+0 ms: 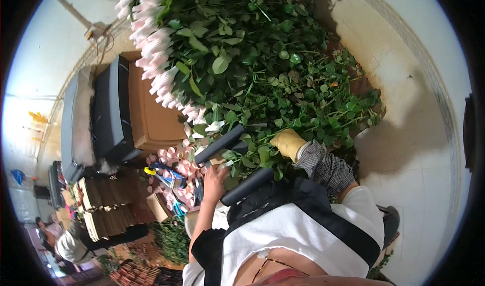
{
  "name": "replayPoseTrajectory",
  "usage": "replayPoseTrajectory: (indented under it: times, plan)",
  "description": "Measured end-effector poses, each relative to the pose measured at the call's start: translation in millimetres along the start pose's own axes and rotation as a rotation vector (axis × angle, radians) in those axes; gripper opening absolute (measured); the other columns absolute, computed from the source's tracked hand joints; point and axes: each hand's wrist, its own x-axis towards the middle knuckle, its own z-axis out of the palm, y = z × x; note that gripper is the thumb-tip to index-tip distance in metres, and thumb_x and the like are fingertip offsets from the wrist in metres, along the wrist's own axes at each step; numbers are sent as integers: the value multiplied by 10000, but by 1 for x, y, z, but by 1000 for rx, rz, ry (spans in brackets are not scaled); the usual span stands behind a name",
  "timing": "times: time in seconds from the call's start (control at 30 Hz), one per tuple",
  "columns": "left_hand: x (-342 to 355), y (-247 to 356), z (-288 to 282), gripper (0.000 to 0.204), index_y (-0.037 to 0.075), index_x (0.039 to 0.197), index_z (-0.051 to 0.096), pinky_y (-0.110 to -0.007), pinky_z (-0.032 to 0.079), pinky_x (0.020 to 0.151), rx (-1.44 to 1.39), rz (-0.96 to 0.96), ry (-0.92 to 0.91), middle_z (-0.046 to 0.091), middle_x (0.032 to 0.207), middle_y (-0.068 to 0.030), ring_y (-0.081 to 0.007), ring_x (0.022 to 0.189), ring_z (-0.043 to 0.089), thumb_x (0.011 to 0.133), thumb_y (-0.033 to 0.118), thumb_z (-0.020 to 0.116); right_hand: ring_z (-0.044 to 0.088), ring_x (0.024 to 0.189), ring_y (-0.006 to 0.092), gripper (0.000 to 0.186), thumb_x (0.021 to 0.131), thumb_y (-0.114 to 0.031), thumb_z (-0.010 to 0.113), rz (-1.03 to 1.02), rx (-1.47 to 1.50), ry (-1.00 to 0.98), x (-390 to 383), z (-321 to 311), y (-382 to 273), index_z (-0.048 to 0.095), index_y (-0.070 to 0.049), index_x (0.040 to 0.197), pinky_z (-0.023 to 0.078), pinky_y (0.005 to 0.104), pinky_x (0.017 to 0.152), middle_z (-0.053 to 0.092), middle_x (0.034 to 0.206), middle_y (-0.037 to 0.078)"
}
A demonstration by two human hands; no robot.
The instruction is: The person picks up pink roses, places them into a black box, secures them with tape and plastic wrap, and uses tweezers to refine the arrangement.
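A large bundle of pink roses point(156, 48) with thick green leaves point(252, 59) lies across the work surface in front of me. My right hand point(288, 143), in a yellow glove with a checked sleeve, is closed among the leafy stems point(262, 152). My bare left hand point(214, 177) rests between two black bars point(222, 142), its fingertips at the leaves. The foliage hides whether it holds anything.
A brown box point(151, 114) and a dark grey crate point(111, 114) stand to the left. Pink petals point(174, 157), blue-handled scissors point(177, 208) and a yellow ring point(149, 171) lie nearby. Folded cardboard stacks point(101, 205) and another person point(65, 243) are at lower left. White tiled floor point(419, 134) lies right.
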Motion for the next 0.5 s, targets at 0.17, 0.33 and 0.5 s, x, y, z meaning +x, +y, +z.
replayPoseTrajectory:
  times: [0.17, 0.33, 0.5]
  plan:
    - [8, 3, 6, 615, 82, 1377, 502, -462, 455, 877, -89, -63, -3, 527, 1110, -197, -406, 1027, 549, 788, -29, 638, 597, 1185, 307, 489, 903, -176, 586, -121, 455, 80, 53, 74, 56, 533, -91, 1381, 478, 404, 1006, 619, 1316, 143]
    - [-3, -6, 9, 616, 77, 1373, 504, -480, 438, 917, -75, -93, -13, 516, 1125, -197, -416, 1046, 522, 787, 4, 678, 628, 1080, 233, 419, 954, -315, 613, -255, 807, 389, 37, -47, 87, 559, -166, 1341, 504, 383, 983, 639, 1267, 87]
    - [7, 0, 9, 594, 84, 1370, 508, -477, 439, 921, -77, -76, -12, 504, 1126, -203, -424, 1050, 509, 803, 1, 663, 639, 1067, 308, 331, 908, -136, 602, 195, 538, 1252, 105, -148, 208, 634, -91, 1234, 550, 392, 853, 677, 1162, 145]
